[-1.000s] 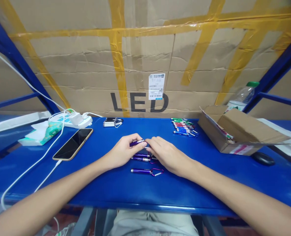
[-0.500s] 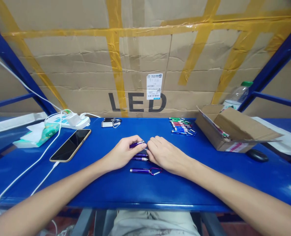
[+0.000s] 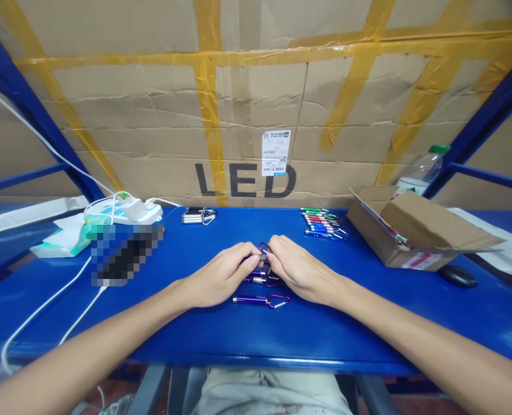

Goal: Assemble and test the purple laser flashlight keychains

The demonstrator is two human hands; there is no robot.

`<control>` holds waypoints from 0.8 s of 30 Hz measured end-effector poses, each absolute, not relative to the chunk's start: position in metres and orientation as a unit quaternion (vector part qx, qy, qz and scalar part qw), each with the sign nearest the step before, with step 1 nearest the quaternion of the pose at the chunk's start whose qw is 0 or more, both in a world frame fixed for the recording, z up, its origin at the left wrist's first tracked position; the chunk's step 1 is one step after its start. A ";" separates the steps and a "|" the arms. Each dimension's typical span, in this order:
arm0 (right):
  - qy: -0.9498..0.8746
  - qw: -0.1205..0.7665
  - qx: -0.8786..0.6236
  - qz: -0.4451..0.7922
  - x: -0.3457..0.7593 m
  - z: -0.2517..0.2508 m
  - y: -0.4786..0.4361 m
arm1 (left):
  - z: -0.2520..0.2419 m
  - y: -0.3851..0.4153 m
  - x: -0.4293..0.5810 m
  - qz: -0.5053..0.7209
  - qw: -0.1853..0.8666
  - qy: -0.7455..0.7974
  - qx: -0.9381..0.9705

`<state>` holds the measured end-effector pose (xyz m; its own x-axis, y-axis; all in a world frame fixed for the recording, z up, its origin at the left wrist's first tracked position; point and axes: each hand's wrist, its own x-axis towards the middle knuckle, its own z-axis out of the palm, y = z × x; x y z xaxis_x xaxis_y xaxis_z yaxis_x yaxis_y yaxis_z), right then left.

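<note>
Close together over the middle of the blue table, my two hands work on one small purple penlight, its body now mostly hidden by fingers. My left hand (image 3: 225,274) is closed in a pinch on it. A reddish-purple carabiner (image 3: 264,248) shows between the hands, and my right hand (image 3: 301,270) is closed with thumb and fingers on it. Just below my fingers lie more purple penlights (image 3: 256,280), partly covered. Nearer to me, another purple penlight (image 3: 250,300) with its carabiner clip lies flat on the table.
Black and silver penlights (image 3: 197,217) lie at the back left, with green, red and blue ones (image 3: 320,222) at the back right. An open cardboard box (image 3: 428,230) and a black mouse (image 3: 458,276) are to the right. Leftward are a phone (image 3: 128,256), tissues (image 3: 61,245) and a power strip (image 3: 141,213).
The penlight's purple body, visible in my left hand before, is now behind my fingers. The carabiner loop has come into sight between my hands. The whole view has shifted slightly.
</note>
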<state>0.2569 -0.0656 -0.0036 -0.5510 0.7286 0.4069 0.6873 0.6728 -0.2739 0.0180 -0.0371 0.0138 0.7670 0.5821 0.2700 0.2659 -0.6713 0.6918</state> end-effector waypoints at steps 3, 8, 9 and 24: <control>-0.880 0.262 -0.391 0.056 0.255 -0.003 -0.067 | 0.013 -0.037 0.019 0.237 0.310 0.237 0.890; -0.875 0.288 -0.381 0.083 0.251 -0.002 -0.070 | 0.009 -0.035 0.019 0.236 0.300 0.234 0.894; -0.873 0.293 -0.381 0.084 0.250 -0.002 -0.071 | 0.009 -0.035 0.018 0.237 0.302 0.235 0.893; -0.847 0.318 -0.417 0.083 0.263 0.002 -0.062 | 0.006 -0.016 0.012 0.301 0.185 0.314 0.881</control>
<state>0.2630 -0.0623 0.0022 -0.4495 0.7591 0.4708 0.6540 0.6387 -0.4054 0.0124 -0.0163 0.0060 0.6217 0.6643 0.4149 0.4407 -0.7346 0.5159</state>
